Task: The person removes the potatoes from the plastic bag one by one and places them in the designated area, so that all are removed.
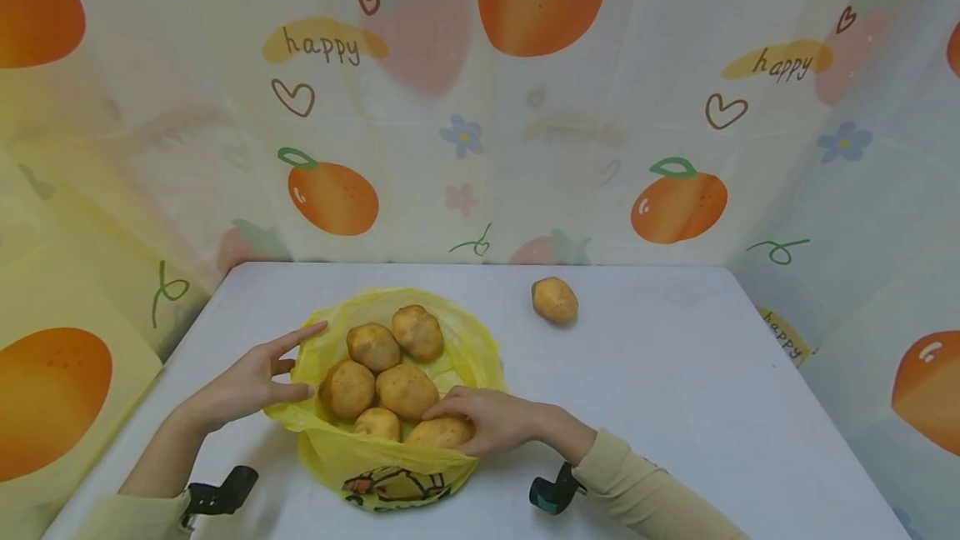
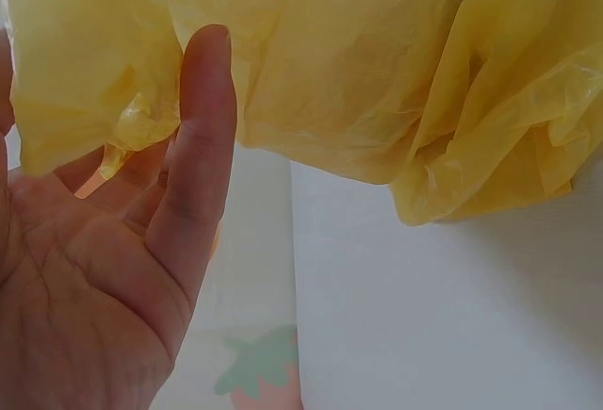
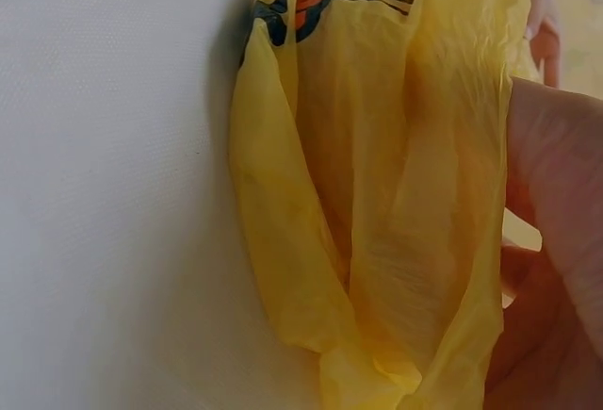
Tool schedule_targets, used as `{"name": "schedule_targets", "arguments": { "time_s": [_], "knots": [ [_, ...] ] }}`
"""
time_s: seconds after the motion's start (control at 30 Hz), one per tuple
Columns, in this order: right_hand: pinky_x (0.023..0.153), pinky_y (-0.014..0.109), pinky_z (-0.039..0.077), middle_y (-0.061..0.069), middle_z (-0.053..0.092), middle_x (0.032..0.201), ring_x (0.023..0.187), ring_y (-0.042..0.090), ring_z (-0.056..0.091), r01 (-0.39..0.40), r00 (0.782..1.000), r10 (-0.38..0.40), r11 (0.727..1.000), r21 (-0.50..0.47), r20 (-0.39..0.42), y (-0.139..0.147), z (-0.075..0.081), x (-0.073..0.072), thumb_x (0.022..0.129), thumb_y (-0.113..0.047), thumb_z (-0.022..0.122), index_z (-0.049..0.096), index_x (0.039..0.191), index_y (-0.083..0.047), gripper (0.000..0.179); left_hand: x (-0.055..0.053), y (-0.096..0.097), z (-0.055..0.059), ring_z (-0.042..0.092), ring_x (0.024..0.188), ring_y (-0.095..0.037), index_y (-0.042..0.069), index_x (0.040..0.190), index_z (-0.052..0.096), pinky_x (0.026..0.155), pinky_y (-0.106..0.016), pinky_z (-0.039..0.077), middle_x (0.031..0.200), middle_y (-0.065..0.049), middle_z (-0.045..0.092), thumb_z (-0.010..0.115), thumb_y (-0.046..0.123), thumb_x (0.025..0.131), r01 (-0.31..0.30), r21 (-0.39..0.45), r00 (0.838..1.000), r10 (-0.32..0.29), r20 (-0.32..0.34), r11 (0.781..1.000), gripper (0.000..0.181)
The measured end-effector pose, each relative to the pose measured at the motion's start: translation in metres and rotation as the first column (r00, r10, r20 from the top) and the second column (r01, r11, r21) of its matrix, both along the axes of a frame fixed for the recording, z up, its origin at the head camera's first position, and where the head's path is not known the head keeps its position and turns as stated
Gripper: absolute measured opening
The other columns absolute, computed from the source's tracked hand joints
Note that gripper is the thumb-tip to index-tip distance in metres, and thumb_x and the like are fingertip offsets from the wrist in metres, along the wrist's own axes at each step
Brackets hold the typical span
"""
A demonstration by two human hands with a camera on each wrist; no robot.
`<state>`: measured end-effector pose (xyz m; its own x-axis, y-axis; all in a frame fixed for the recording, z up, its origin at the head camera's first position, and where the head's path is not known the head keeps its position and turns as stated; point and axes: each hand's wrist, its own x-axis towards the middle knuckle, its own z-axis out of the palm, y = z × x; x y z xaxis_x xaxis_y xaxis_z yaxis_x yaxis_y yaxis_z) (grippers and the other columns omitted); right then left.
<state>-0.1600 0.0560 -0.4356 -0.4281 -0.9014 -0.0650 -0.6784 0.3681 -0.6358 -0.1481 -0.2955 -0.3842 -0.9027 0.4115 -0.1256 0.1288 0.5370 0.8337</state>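
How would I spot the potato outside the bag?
On the white table, find the open yellow bag. Beyond it and to the right, near the table's far edge, lies the potato. It sits alone; the other visible potatoes are inside the bag.

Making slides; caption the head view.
Left hand touches an open yellow plastic bag; right hand holds a tan oval potato inside.

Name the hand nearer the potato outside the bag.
Right. The right hand, in the bag, is left and short of that potato; the left hand is much farther left.
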Motion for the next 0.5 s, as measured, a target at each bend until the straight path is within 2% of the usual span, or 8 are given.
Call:
{"name": "schedule_targets", "arguments": {
  "time_s": [0.23,0.5],
  "knots": [
    [0.089,0.017,0.041,-0.003,0.053,0.123,0.108,0.002,0.047,0.019,1.000,-0.019,0.999,-0.045,0.009,0.006,0.003,-0.004,0.084,-0.018,0.066,0.050,0.132,-0.017,0.051,-0.001,0.002,-0.001,0.042,0.117,-0.052,0.016,0.146,0.025,0.072,-0.028,0.052,0.151,-0.020,0.013,0.070,0.015,0.080,0.009,0.043,1.000,-0.010,0.027,0.999,0.079],
    [0.085,0.019,0.043,-0.004,0.052,0.126,0.107,0.003,0.047,0.086,0.995,-0.081,0.993,-0.086,0.060,0.013,0.010,-0.010,0.084,-0.031,0.067,0.049,0.133,-0.019,0.054,-0.001,0.002,0.000,0.040,0.117,-0.054,0.017,0.146,0.025,0.072,-0.027,0.051,0.151,-0.020,0.014,0.070,0.017,0.080,0.006,0.034,1.000,-0.007,0.020,0.999,0.080]
  ]
}}
